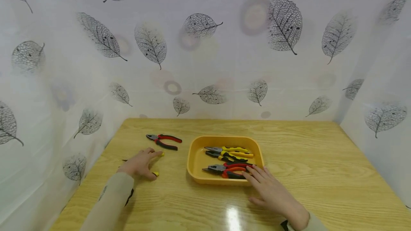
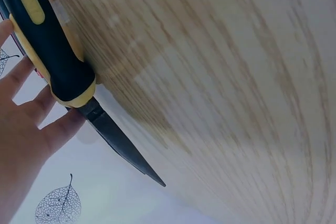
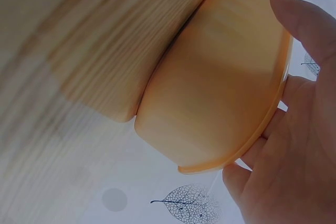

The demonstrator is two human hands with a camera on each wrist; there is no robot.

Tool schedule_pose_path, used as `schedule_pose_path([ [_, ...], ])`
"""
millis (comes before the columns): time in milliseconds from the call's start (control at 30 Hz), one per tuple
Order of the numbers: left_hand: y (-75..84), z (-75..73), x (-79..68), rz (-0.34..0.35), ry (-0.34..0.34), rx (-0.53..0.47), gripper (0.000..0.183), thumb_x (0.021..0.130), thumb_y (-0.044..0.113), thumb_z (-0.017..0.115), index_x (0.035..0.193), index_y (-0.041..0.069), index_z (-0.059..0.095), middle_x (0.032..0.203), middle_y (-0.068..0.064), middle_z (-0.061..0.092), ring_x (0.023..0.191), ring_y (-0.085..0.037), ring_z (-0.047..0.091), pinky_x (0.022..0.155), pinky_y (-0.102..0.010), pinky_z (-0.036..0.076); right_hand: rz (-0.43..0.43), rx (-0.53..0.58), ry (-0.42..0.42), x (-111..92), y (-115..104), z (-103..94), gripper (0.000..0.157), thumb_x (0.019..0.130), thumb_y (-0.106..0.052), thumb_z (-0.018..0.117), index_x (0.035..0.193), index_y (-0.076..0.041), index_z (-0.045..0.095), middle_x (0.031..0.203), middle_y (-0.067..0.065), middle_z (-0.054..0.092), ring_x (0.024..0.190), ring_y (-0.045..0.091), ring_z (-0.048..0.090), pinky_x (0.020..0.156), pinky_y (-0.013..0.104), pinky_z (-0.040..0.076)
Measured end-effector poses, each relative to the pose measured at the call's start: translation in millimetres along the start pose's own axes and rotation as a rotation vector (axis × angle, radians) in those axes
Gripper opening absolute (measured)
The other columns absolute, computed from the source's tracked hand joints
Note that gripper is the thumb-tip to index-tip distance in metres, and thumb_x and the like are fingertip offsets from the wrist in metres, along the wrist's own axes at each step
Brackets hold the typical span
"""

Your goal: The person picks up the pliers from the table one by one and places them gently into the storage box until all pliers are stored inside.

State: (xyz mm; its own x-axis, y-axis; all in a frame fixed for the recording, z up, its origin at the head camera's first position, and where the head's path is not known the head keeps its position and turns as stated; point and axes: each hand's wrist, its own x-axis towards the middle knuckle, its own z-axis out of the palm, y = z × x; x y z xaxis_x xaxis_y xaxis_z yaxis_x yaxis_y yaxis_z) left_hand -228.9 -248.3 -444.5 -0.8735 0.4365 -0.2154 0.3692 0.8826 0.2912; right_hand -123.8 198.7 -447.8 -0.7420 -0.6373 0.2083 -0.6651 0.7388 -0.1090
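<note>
My left hand spans a pair of yellow-and-black pliers at the table's left side, thumb and index finger at the two handle ends. In the left wrist view other fingers lie along the handle, and a dark tapered jaw points away. The hand hides most of these pliers from the head view. On the right, my right hand rests its straight fingers over the near right rim of an orange-yellow tray, thumb outside. Inside lie red-and-black pliers near the front and yellow-and-black pliers behind.
Another pair of red-and-black pliers lies at the back left of the wood-grain table, left of the tray. A white leaf-print curtain surrounds the table's back and sides.
</note>
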Motion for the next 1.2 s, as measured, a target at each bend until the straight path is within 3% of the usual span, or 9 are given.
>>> schedule_pose_path([
  [267,-5.1,7.2,2.1,-0.012,0.013,0.004,0.081,0.062,0.033,0.076,0.134,0.017,0.041,0.123,-0.008,0.039,0.110,-0.036,0.037,0.074,-0.048,0.043,-0.013,0.004,0.013,-0.4,0.3,2.4,0.073,0.073,-0.037,0.069,0.132,-0.004,0.041,0.133,0.019,0.038,0.122,0.036,0.032,0.097,0.053,0.024],
  [500,-1.3,9.0,2.3,0.010,0.068,0.078,0.077,0.062,0.035,0.074,0.131,0.021,0.044,0.119,-0.004,0.042,0.105,-0.029,0.041,0.075,-0.047,0.041,-0.017,0.000,0.024,0.0,0.2,3.1,0.074,0.072,-0.037,0.069,0.132,-0.005,0.041,0.133,0.019,0.039,0.121,0.037,0.033,0.096,0.054,0.025],
  [767,13.0,1.1,1.9,0.011,0.115,0.114,0.073,0.064,0.039,0.073,0.129,0.024,0.046,0.123,-0.004,0.042,0.108,-0.032,0.039,0.079,-0.061,0.033,-0.025,-0.004,0.031,-0.4,0.6,2.6,0.075,0.071,-0.037,0.070,0.132,-0.005,0.041,0.132,0.019,0.039,0.120,0.037,0.034,0.096,0.054,0.025],
  [1200,32.3,-16.1,8.0,0.087,0.282,0.198,0.078,0.060,0.042,0.077,0.129,0.020,0.047,0.127,-0.014,0.040,0.109,-0.041,0.038,0.070,-0.064,0.036,-0.012,-0.012,0.019,-0.4,0.7,2.3,0.074,0.072,-0.038,0.069,0.132,-0.005,0.041,0.132,0.018,0.039,0.121,0.036,0.034,0.096,0.053,0.025],
])
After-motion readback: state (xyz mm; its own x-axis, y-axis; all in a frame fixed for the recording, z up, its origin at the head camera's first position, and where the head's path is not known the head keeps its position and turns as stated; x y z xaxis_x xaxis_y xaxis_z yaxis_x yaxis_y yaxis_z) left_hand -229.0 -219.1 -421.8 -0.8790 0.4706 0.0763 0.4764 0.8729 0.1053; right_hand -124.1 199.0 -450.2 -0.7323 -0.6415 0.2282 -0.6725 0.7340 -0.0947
